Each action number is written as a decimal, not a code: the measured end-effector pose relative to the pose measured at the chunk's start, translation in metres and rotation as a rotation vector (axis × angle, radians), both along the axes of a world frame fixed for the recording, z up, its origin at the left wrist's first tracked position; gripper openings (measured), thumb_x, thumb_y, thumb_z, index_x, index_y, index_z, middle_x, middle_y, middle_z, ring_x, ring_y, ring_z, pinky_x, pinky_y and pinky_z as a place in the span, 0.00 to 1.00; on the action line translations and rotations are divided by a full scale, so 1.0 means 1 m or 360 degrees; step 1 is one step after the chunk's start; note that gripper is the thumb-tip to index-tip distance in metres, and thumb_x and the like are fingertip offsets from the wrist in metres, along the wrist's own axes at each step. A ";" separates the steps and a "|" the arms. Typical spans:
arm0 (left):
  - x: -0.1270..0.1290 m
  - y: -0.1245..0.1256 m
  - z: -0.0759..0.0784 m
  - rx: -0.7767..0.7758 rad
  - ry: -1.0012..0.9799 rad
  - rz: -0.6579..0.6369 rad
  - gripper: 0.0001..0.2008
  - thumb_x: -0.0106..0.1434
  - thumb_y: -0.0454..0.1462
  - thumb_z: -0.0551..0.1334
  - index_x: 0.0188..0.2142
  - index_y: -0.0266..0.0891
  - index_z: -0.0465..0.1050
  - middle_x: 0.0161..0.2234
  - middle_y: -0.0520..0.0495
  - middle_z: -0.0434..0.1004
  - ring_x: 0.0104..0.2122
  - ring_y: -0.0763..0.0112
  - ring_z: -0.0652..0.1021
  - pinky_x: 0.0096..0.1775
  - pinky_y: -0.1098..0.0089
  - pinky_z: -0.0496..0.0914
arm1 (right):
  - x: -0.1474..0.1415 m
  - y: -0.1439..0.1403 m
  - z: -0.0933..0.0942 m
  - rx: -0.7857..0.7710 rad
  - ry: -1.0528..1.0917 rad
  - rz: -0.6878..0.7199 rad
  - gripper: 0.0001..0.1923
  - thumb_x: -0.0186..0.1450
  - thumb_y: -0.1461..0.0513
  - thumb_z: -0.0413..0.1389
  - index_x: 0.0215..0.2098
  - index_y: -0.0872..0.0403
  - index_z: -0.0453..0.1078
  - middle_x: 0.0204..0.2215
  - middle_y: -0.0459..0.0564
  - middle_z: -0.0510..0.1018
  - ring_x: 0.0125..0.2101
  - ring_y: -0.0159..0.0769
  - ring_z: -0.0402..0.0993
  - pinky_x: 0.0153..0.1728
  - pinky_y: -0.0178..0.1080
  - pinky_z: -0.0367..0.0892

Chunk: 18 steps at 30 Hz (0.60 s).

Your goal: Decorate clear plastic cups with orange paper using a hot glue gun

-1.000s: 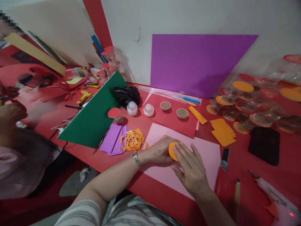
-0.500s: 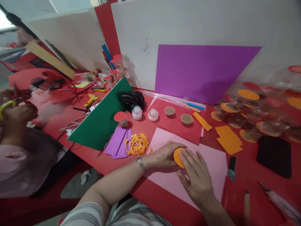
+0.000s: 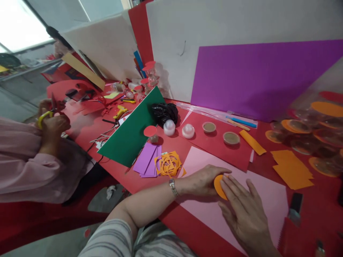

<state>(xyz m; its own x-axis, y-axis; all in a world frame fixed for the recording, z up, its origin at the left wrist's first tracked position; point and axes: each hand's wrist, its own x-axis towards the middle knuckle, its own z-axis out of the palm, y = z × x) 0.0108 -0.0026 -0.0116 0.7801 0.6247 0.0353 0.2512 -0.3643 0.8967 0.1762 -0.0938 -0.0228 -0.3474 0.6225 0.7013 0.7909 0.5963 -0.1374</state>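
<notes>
My left hand [image 3: 202,181] wraps around something topped by an orange paper disc [image 3: 218,186]; what lies under the disc is hidden. My right hand [image 3: 245,210] lies flat with its fingers pressing on the disc from the right. Both hands rest over a pink paper sheet [image 3: 264,200] on the red table [image 3: 128,178]. A watch sits on my left wrist. Orange paper offcuts [image 3: 169,164] lie just left of my left hand.
A green board [image 3: 132,134] leans at left, a purple sheet [image 3: 257,76] against the back wall. Small lidded cups [image 3: 232,137], purple strips [image 3: 147,162], orange pieces [image 3: 292,169] and clear cups [image 3: 308,128] crowd the table. A person at far left holds yellow scissors [image 3: 44,117].
The view has swung left and up, so everything sits further right in the frame. My hands keep pressing the orange disc in the same hold. The person at left came further into view.
</notes>
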 end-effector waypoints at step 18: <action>-0.004 -0.001 -0.007 0.0129 -0.0092 0.0005 0.32 0.62 0.42 0.69 0.63 0.36 0.63 0.55 0.34 0.74 0.56 0.54 0.72 0.58 0.56 0.68 | 0.002 0.001 0.001 0.0001 -0.0116 -0.0030 0.32 0.72 0.59 0.54 0.69 0.67 0.56 0.56 0.68 0.77 0.61 0.50 0.71 0.69 0.57 0.52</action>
